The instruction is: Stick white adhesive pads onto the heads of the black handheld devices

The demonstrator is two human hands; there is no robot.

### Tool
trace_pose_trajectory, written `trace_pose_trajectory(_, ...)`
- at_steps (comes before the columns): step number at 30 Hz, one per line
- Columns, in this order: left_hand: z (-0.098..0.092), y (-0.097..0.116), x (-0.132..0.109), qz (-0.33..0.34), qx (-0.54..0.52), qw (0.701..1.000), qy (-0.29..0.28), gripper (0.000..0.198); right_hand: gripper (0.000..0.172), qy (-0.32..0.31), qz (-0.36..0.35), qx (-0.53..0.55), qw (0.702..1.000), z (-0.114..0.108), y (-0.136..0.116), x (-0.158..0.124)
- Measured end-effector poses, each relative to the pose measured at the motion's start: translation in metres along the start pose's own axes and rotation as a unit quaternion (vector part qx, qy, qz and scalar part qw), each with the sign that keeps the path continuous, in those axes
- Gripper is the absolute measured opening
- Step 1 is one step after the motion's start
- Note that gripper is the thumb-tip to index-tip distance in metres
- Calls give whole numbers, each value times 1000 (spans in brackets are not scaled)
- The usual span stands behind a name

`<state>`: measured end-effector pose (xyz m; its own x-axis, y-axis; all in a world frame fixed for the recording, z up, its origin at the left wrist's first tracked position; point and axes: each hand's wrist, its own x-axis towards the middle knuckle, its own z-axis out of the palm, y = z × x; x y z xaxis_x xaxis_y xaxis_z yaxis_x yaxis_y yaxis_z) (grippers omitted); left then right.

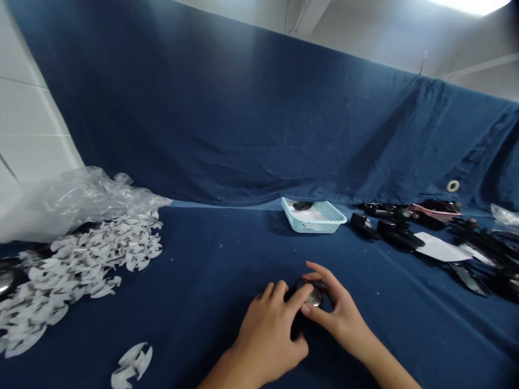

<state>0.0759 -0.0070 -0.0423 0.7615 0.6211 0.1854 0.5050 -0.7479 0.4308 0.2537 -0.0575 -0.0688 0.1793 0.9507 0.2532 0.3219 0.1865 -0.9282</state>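
A white tile wall (24, 119) meets a navy cloth backdrop (227, 108) at far left, where a crumpled clear plastic sheet (89, 202) spills over the tabletop's left edge above a broad heap of white die-cut pieces (77, 275). A rounded dark object with a shiny face (6, 281) sits partly out of frame beside the heap, and a small cluster of white pieces (132, 366) lies apart from it near the tabletop's front edge. At front centre, the person's left hand (265, 329) curves over a round black device with a metal mesh face (310, 294), gripping it from the left, while the right hand (340, 319) closes on it from the right, its curled fingers and thumb pressing on the casing. The device is held between both hands, over the navy tabletop cloth (211, 254); whether it touches the cloth cannot be told. Beyond the hands, a light blue plastic mesh basket (324, 221) stands at the far edge with a black part (303, 205) inside. To its right lie black moulded parts (389, 227), a pink-and-black piece (436, 210) and a white paper sheet (440, 247), with more black parts (482, 259) and clear plastic (505, 215) at the right edge.
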Motion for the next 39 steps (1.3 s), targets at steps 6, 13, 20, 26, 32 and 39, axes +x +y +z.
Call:
trace_pose_trajectory(6, 0, -1, -1, -5, -19, 1000, 3, 79, 69, 6, -7, 18, 1000, 4, 4, 0)
trace_pose_trajectory(13, -1, 0, 0, -16, -24, 1000, 5, 80, 68, 98, 10, -34, 995, 13, 2, -3)
trace_pose_trajectory(20, 0, -2, -2, -17, -42, 999, 9, 82, 63, 18, 49, 78, 996, 10, 8, -9)
trace_pose_trajectory(26, 4, 0, 0, -17, -47, 999, 3, 89, 77, 100, 32, 87, 991, 15, 8, -9)
trace_pose_trajectory(32, 6, 0, 1, -15, -51, 999, 0, 90, 66, 72, 81, 107, 988, 13, 10, -8)
trace_pose_trajectory(39, 7, 0, 0, -31, -59, 998, 13, 95, 67, 44, 48, 122, 990, 15, 10, -10)
